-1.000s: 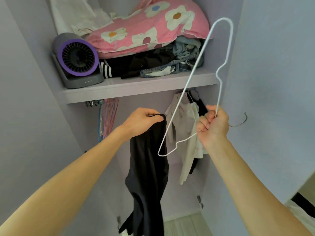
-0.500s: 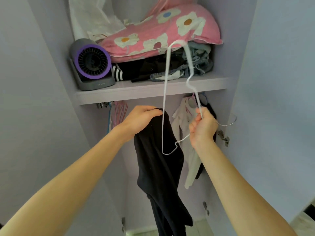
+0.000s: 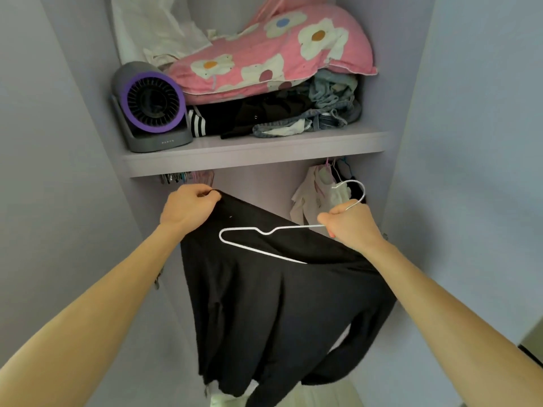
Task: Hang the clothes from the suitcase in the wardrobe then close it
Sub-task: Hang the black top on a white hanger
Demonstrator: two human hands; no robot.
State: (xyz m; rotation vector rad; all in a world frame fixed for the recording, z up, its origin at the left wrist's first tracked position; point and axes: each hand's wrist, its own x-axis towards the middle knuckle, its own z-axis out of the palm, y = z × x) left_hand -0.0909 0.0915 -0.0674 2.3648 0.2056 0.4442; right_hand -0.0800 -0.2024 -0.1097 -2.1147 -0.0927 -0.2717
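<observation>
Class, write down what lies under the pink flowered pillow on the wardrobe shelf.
Under the pink flowered pillow lies a pile of clothes: a black striped garment and crumpled denim, on the shelf. The pillow covers the pile's top and back.

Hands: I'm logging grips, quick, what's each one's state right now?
Left hand: closed, gripping the black garment at its top edge.
Right hand: closed, holding the white wire hanger by its neck.

I faced a lilac wardrobe (image 3: 73,136) in a home: on its shelf (image 3: 255,155) lay a flowered pink pillow (image 3: 279,54), folded clothes (image 3: 264,118) and a small fan (image 3: 151,105), with garments (image 3: 320,196) hanging below.
</observation>
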